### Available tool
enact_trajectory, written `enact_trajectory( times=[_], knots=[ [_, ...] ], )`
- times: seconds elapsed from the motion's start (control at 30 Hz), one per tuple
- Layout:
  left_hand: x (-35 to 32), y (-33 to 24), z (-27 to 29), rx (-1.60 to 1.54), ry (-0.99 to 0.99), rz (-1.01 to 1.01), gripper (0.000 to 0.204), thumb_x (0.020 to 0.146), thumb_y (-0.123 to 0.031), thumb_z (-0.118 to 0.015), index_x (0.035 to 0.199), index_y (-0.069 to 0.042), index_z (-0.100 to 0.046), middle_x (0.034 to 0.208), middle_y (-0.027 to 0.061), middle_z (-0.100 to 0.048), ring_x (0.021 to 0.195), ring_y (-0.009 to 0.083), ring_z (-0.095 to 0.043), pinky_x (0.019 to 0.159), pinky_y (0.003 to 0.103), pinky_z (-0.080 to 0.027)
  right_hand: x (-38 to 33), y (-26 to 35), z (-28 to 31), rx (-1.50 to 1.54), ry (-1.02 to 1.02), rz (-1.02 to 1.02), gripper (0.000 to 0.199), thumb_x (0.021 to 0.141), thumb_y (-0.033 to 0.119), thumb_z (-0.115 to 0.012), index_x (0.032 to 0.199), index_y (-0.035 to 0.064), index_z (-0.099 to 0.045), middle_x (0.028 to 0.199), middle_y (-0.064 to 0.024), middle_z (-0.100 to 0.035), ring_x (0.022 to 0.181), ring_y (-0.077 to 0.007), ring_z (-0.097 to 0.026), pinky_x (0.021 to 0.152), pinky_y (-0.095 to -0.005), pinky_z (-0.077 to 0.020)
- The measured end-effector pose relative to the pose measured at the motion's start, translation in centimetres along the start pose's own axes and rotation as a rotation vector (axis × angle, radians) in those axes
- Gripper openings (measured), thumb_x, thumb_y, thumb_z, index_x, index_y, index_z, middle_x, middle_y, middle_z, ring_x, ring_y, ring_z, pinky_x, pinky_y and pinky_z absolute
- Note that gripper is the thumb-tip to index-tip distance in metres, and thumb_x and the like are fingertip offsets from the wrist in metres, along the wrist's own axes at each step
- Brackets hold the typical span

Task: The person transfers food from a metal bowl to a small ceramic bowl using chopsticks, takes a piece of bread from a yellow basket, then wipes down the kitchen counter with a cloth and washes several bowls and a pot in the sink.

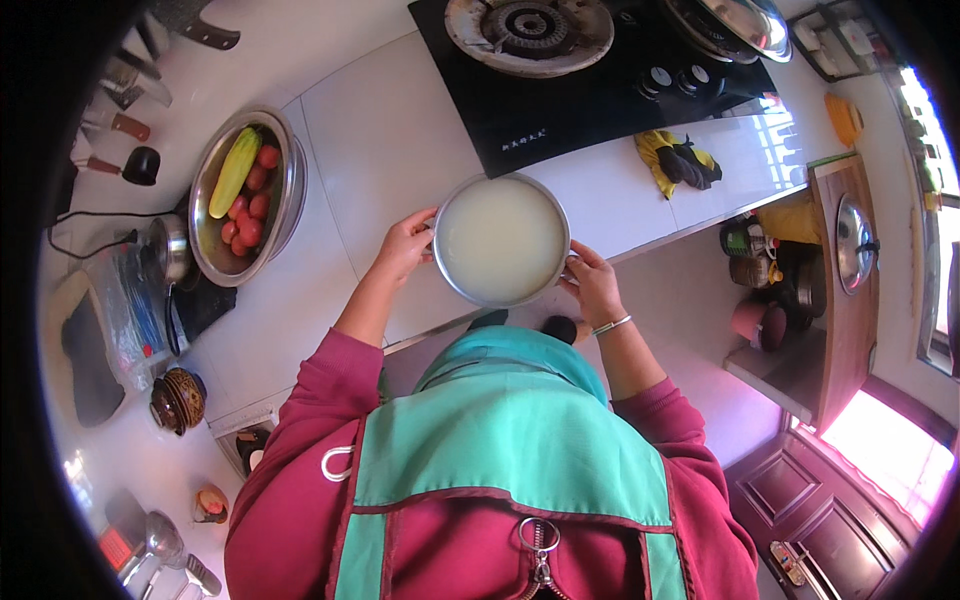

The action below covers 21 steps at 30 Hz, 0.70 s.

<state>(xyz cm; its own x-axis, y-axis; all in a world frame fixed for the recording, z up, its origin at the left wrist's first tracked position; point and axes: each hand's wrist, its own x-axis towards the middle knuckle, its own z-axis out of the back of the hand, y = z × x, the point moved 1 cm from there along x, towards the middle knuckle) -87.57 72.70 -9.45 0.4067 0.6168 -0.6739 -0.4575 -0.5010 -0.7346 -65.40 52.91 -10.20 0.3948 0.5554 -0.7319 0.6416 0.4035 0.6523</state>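
- Bowl of round steel, full of a pale cloudy liquid, sits at the front edge of the white counter, just before the black gas stove.
- Left hand grips the bowl's left rim, fingers curled closed on it.
- Right hand holds the right rim the same way, with a thin bangle on the wrist.
- Large steel basin with red tomatoes and one yellow-green squash stands well to the left.
- Yellow and dark cloth lies to the right of the stove.
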Motion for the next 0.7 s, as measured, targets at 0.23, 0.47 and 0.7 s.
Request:
enact_trajectory(
  times=[0.23, 0.47, 0.7],
  knots=[
    [-1.3, 0.8, -0.4, -0.048, -0.044, 0.023, 0.037, 0.087, -0.008, -0.049, 0.124, -0.013, -0.051, 0.09, 0.0028, -0.054, 0.08, 0.0125, -0.054, 0.067, 0.028, -0.05, 0.6, 0.4, 0.6, 0.016, 0.033, -0.03, 0.03, 0.088, 0.007, -0.049, 0.118, 0.0055, -0.054, 0.098, -0.0037, -0.06, 0.088, -0.0135, -0.058, 0.077, -0.0295, -0.0481],
    [-4.2, 0.4, -2.8, -0.05, -0.071, 0.016, 0.034, 0.087, -0.008, -0.049, 0.121, -0.011, -0.053, 0.089, 0.0023, -0.052, 0.08, 0.0125, -0.054, 0.066, 0.028, -0.05, -1.2, 1.2, 2.6, 0.001, 0.054, -0.073, 0.029, 0.089, 0.006, -0.048, 0.117, 0.0042, -0.054, 0.098, -0.004, -0.061, 0.086, -0.0142, -0.059, 0.077, -0.0311, -0.0484],
    [-6.5, -2.3, -8.6, -0.018, -0.026, -0.047, 0.035, 0.086, -0.008, -0.051, 0.121, -0.009, -0.053, 0.09, 0.0031, -0.053, 0.079, 0.0127, -0.054, 0.065, 0.027, -0.05, -4.2, 3.4, 8.8, 0.067, 0.061, 0.0, 0.03, 0.088, 0.005, -0.048, 0.117, 0.0031, -0.054, 0.096, -0.0042, -0.061, 0.084, -0.0152, -0.059, 0.076, -0.0306, -0.0489]
  ],
)
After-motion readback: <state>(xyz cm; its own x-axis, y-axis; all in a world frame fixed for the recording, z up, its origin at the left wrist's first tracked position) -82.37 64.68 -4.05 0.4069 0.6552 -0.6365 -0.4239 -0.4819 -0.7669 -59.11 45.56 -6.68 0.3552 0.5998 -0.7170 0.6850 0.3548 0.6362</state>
